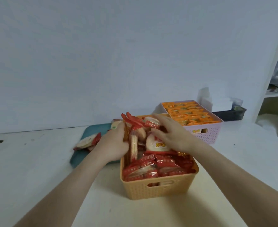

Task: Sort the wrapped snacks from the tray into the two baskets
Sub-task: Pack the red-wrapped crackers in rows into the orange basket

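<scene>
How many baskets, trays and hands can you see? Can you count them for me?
Baskets: 2, the orange basket and the pink basket
Trays: 1, the tray
Hands: 2, the left hand and the right hand
Total: 5

Orange basket (157, 189) brims with red packets (153, 167); pink basket (207, 133) at 2 o'clock holds orange packets (192, 113); teal tray (92, 131) at 10 o'clock.
</scene>
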`<action>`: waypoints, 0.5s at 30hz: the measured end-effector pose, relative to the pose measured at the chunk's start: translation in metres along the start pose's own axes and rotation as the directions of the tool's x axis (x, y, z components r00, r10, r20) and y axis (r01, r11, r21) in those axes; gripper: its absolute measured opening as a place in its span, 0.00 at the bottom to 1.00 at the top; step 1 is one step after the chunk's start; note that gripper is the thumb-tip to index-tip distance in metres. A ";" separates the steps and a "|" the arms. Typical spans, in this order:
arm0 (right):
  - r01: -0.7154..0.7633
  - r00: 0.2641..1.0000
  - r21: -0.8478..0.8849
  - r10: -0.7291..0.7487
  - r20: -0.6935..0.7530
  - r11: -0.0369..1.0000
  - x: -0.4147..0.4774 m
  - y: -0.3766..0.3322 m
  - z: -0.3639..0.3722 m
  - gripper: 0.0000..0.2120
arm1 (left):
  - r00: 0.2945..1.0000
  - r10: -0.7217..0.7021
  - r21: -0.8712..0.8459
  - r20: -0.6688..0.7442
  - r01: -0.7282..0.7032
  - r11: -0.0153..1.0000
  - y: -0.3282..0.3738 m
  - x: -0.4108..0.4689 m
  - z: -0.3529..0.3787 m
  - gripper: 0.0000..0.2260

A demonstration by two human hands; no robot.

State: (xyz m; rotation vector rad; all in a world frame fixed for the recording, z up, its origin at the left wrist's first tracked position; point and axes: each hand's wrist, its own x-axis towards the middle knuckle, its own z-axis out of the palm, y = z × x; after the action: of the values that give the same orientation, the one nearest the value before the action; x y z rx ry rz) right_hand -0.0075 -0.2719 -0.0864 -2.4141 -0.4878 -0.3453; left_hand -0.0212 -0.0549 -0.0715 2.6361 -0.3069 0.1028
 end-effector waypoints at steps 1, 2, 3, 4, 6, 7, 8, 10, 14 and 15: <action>0.000 1.000 -0.032 0.000 -0.007 0.999 0.001 -0.003 0.003 0.27 | 0.999 -0.006 0.015 -0.046 0.006 1.000 -0.003 -0.003 -0.001 0.22; -0.007 1.000 -0.066 0.006 -0.009 0.998 0.002 -0.008 0.007 0.27 | 0.996 -0.023 0.010 -0.086 0.024 1.000 -0.008 -0.007 -0.001 0.22; -0.023 1.000 -0.101 0.021 -0.018 0.995 0.003 -0.014 0.010 0.28 | 0.992 -0.041 0.004 -0.121 0.042 0.999 -0.011 -0.010 -0.002 0.21; -0.036 0.999 -0.132 0.031 -0.035 0.991 0.003 -0.022 0.014 0.30 | 0.986 -0.069 0.010 -0.151 0.072 0.997 -0.014 -0.016 -0.004 0.18; -0.048 0.993 -0.157 0.029 -0.116 0.986 0.002 -0.038 0.013 0.32 | 0.969 -0.106 0.053 -0.221 0.121 0.991 -0.021 -0.025 -0.006 0.14; -0.027 0.985 -0.159 0.000 -0.171 0.987 0.000 -0.045 0.009 0.30 | 0.955 -0.110 0.075 -0.277 0.135 0.988 -0.025 -0.030 -0.008 0.15; 0.013 0.975 -0.162 -0.049 -0.218 0.987 -0.004 -0.052 0.004 0.26 | 0.932 -0.094 0.091 -0.350 0.134 0.987 -0.027 -0.034 -0.011 0.15; 0.083 0.968 -0.148 -0.115 -0.222 0.986 -0.011 -0.059 -0.007 0.15 | 0.865 -0.008 0.059 -0.501 0.044 0.997 -0.029 -0.043 -0.017 0.13; 0.046 0.998 -0.188 -0.051 -0.025 0.981 -0.027 -0.063 -0.019 0.11 | 0.889 0.213 0.099 -0.406 -0.189 0.977 -0.015 -0.053 -0.023 0.01; 0.017 1.000 -0.219 -0.014 0.015 0.976 -0.030 -0.062 -0.019 0.13 | 0.898 0.239 0.130 -0.369 -0.205 0.970 -0.013 -0.054 -0.021 0.01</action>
State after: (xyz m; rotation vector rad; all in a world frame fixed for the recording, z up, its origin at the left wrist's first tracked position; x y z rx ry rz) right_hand -0.0628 -0.2466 -0.0489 -2.6287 -0.4977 -0.4093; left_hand -0.0713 -0.0231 -0.0653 2.5814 -0.4746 0.7128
